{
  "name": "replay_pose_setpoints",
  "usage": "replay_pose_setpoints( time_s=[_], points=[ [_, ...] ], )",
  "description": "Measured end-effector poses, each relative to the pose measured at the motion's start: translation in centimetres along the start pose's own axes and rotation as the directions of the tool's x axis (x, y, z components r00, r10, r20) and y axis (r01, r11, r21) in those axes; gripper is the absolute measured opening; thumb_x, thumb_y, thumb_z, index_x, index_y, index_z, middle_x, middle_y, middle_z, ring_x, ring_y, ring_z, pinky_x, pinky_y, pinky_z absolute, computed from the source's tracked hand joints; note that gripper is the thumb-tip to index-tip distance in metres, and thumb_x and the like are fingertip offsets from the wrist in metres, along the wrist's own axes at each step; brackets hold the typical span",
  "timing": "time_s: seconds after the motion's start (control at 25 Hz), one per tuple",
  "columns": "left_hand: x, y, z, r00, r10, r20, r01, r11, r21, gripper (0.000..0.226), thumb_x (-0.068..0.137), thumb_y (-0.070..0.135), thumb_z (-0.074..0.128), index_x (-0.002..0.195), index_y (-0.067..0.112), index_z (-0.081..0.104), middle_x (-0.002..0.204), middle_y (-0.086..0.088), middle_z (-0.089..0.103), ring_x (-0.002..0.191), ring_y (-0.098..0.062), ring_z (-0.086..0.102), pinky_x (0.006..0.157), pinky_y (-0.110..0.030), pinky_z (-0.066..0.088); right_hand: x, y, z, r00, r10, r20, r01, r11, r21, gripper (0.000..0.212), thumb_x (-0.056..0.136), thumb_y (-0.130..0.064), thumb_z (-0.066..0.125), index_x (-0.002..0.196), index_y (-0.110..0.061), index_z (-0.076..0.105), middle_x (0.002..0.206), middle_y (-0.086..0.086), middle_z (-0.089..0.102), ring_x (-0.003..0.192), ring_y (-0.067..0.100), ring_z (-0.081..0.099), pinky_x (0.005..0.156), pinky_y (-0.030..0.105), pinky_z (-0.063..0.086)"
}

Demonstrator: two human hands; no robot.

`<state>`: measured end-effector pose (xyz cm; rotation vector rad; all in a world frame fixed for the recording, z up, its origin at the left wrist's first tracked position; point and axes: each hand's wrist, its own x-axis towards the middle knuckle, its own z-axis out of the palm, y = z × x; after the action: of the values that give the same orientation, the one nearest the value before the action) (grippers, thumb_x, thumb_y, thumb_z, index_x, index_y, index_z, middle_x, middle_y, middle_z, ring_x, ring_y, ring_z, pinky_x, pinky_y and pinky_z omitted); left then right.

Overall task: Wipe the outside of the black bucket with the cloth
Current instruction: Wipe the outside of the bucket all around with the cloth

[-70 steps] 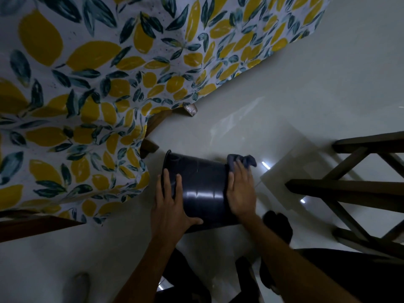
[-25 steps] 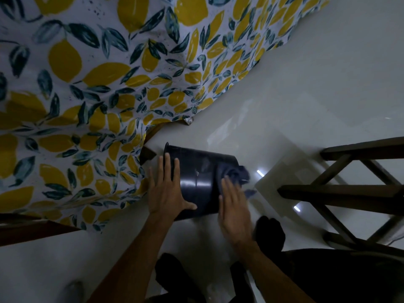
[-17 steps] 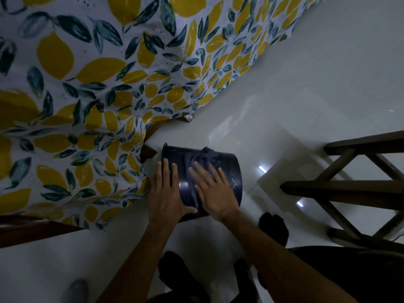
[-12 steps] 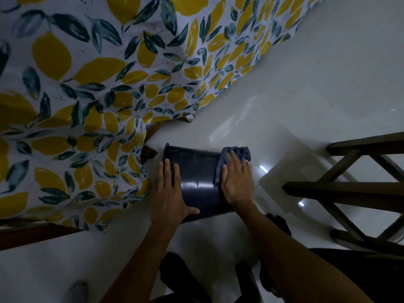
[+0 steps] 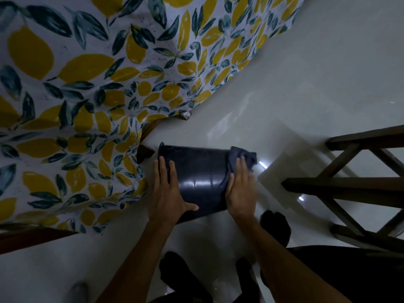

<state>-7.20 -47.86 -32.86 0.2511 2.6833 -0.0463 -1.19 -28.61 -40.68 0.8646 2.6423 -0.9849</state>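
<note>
The right hand (image 5: 240,189) has travelled back and forth along the side of the black bucket (image 5: 197,171). About a second ago it was at the bucket's base end, lifted a little toward the camera and blurred. A moment later it lay across the middle of the wall, close to the left hand (image 5: 168,193), with the cloth (image 5: 239,159) spread up toward the rim. Now it is again at the base end on the right, palm flat on the cloth, which bunches over the bucket's far right edge. The glossy middle of the bucket's wall, covered a moment ago, is bare again between the two hands.
</note>
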Motion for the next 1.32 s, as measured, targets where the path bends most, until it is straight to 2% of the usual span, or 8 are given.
replay_pose_setpoints(
  time_s=[0.2, 0.44, 0.56, 0.64, 0.72, 0.8, 1.12, 1.32],
  points=[
    [-0.2, 0.1, -0.1, 1.0, -0.011, 0.007, 0.011, 1.0, -0.002, 0.162, 0.039, 0.084, 0.076, 0.157, 0.007, -0.005, 0.165, -0.02, -0.016, 0.152, -0.037, -0.014, 0.122, -0.049, 0.005, -1.7, 0.6, 0.6, 0.969, 0.243, 0.042, -0.244, 0.92, 0.305, 0.056, 0.106, -0.057, 0.017, 0.156, -0.034, 0.026, 0.152, 0.003, 0.048, 0.136, 0.024, 0.049, 0.112, 0.052, 0.041],
    [-0.3, 0.0, -0.9, 0.996, -0.022, -0.09, -0.001, 0.971, -0.24, 0.152, 0.047, 0.069, 0.086, 0.158, 0.02, -0.007, 0.166, -0.008, -0.018, 0.154, -0.03, -0.009, 0.121, -0.046, 0.011, -1.6, -0.3, 0.1, 0.938, 0.347, 0.012, -0.342, 0.92, 0.191, 0.053, 0.105, -0.058, 0.01, 0.112, -0.028, 0.053, 0.099, -0.005, 0.061, 0.09, 0.018, 0.062, 0.078, 0.037, 0.046],
    [-1.3, -0.6, -0.6, 0.962, -0.275, -0.009, 0.205, 0.738, -0.643, 0.141, 0.051, 0.054, 0.093, 0.157, 0.023, 0.006, 0.165, -0.01, 0.02, 0.148, -0.028, 0.026, 0.116, -0.042, 0.033, -1.2, 0.0, -0.3, 0.941, 0.337, 0.017, -0.337, 0.936, 0.103, 0.054, 0.104, -0.055, 0.012, 0.107, -0.024, 0.056, 0.095, 0.0, 0.063, 0.083, 0.02, 0.06, 0.075, 0.038, 0.048],
    [-1.9, -1.0, -0.5, 0.928, -0.355, 0.109, 0.306, 0.565, -0.766, 0.105, 0.057, 0.047, 0.093, 0.142, 0.014, 0.042, 0.133, -0.008, 0.06, 0.122, -0.029, 0.059, 0.085, -0.027, 0.054, -0.9, 0.0, -0.9, 0.945, 0.328, 0.008, -0.328, 0.943, 0.053, 0.052, 0.106, -0.052, 0.015, 0.104, -0.021, 0.058, 0.093, 0.003, 0.064, 0.081, 0.022, 0.061, 0.077, 0.04, 0.053],
    [-2.4, -1.3, -0.6, 0.927, -0.345, 0.145, 0.32, 0.528, -0.787, 0.068, 0.065, 0.036, 0.092, 0.121, 0.014, 0.06, 0.106, 0.0, 0.068, 0.102, -0.026, 0.069, 0.064, -0.015, 0.047, -0.8, -0.2, -1.5, 0.947, 0.318, 0.033, -0.319, 0.947, 0.042, 0.047, 0.109, -0.046, 0.021, 0.106, -0.018, 0.059, 0.091, 0.003, 0.061, 0.079, 0.02, 0.058, 0.074, 0.037, 0.049],
    [-2.5, -1.1, -1.3, 0.937, -0.329, 0.119, 0.282, 0.511, -0.812, 0.057, 0.067, 0.03, 0.091, 0.115, 0.015, 0.063, 0.103, 0.001, 0.07, 0.098, -0.024, 0.069, 0.065, -0.017, 0.046, -0.7, 0.1, -2.1, 0.951, 0.302, 0.063, -0.306, 0.95, 0.062, 0.048, 0.109, -0.044, 0.022, 0.111, -0.014, 0.059, 0.096, 0.005, 0.062, 0.083, 0.023, 0.059, 0.075, 0.037, 0.05],
    [-3.2, 2.2, -4.8, 0.983, -0.151, -0.104, 0.083, 0.871, -0.484, 0.05, 0.086, 0.035, 0.075, 0.126, 0.019, 0.05, 0.109, -0.013, 0.072, 0.101, -0.035, 0.068, 0.075, -0.036, 0.053, -1.9, -1.3, -5.1, 0.964, 0.254, 0.075, -0.264, 0.944, 0.197, 0.038, 0.111, -0.038, 0.023, 0.113, -0.016, 0.054, 0.103, 0.009, 0.065, 0.091, 0.027, 0.063, 0.079, 0.042, 0.051],
    [-5.8, 3.4, -3.3, 0.985, 0.097, -0.14, -0.111, 0.989, -0.099, 0.044, 0.074, 0.026, 0.085, 0.109, 0.024, 0.059, 0.074, 0.002, 0.072, 0.06, -0.021, 0.07, 0.046, -0.03, 0.047, -1.8, -2.0, -6.9, 0.984, 0.178, -0.002, -0.172, 0.953, 0.249, 0.041, 0.111, -0.034, 0.023, 0.107, -0.009, 0.055, 0.091, 0.012, 0.065, 0.079, 0.026, 0.061, 0.068, 0.036, 0.045]
  ],
)
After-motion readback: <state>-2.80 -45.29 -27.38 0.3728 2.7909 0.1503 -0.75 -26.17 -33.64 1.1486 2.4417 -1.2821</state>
